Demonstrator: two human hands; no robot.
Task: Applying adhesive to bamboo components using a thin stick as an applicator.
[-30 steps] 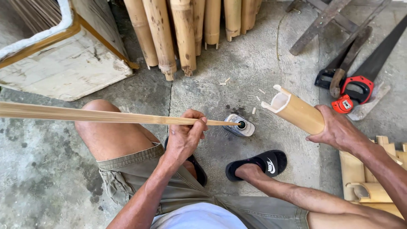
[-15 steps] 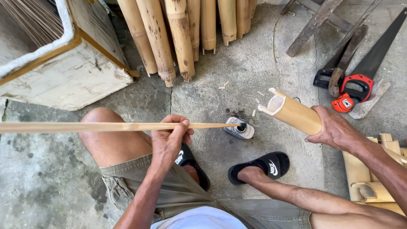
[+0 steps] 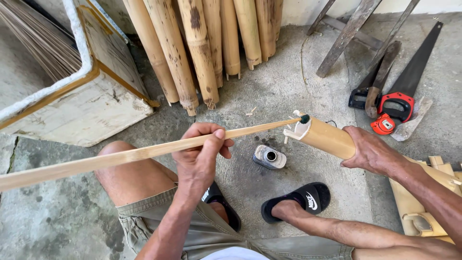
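The left hand (image 3: pixel 199 156) is in the middle of the frame, and its fingers are curled tight around a long thin stick (image 3: pixel 125 156). The stick runs from the left edge, up and to the right, and its tip has a dark blob on it. That tip touches the open end of a bamboo tube (image 3: pixel 323 137) just right of the middle. The right hand (image 3: pixel 370 151) wraps around the tube from above and holds it off the ground, tilted, with the open end pointing to the left. The cut end of the tube looks pale inside. Below the tip, a small metal can (image 3: pixel 269 157) lies on its side on the gray floor (image 3: pixel 288 86), with its round mouth facing us. It is near the tube but not touching it. Two black sandals are at the bottom, one (image 3: pixel 301 201) on the foot near the middle and the other (image 3: pixel 219 204) partly hidden under the left arm. Thick bamboo poles (image 3: pixel 202 53) lean in a row at the top. A white and yellow box (image 3: pixel 82 103) full of thin sticks sits in the upper left. A saw (image 3: pixel 406 86) with a red and black handle lies in the upper right, and a small orange tape measure (image 3: pixel 383 124) is just beside it. More pale bamboo pieces (image 3: pixel 423 212) lie at the lower right
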